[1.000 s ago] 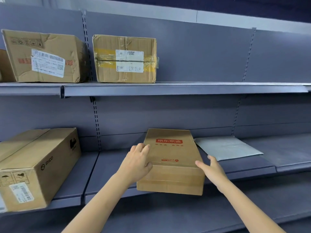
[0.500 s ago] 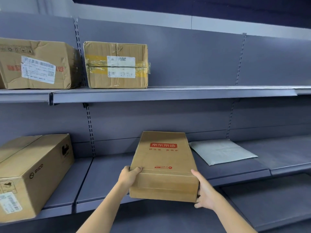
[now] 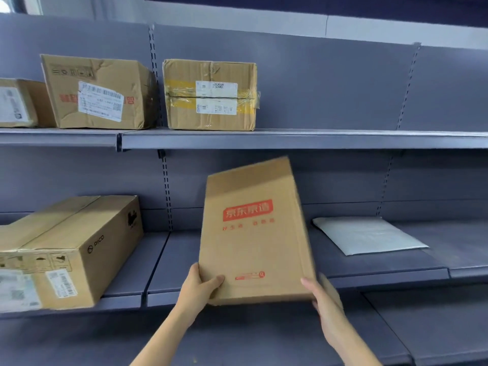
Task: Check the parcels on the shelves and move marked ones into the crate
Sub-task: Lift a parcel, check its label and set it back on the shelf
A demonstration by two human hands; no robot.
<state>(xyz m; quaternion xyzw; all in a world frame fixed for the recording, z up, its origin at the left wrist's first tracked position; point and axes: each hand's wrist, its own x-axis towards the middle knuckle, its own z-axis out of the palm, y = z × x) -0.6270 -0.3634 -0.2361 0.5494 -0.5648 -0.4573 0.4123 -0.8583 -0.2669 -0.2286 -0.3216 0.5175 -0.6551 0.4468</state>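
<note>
A person's left hand (image 3: 198, 289) and right hand (image 3: 323, 299) grip the lower corners of a flat cardboard box (image 3: 254, 233), tipped up on end with its broad printed face toward the camera. The left thumb lies across the box's front face near the bottom left corner, fingers wrapped behind; the right hand clasps the bottom right corner and edge. The box, printed with a red logo block and red characters, leans slightly to the right and sits in front of the middle shelf (image 3: 163, 262), its top edge just below the lip of the upper shelf (image 3: 317, 138). Whether its bottom edge touches the shelf cannot be told. The box is blurred.

On the middle shelf to the left stands a large brown carton (image 3: 71, 249) with a small printed logo and white shipping labels on its near end. To the right, lying flat, is a pale grey padded mailer (image 3: 367, 235), well apart from the held box.

On the upper shelf stand a dented carton (image 3: 97, 92) bearing a barcode label and red print, and just beside it a box bound with yellow tape (image 3: 210, 95) and carrying two white labels. A third labelled parcel (image 3: 18, 103) shows at the left edge.
</note>
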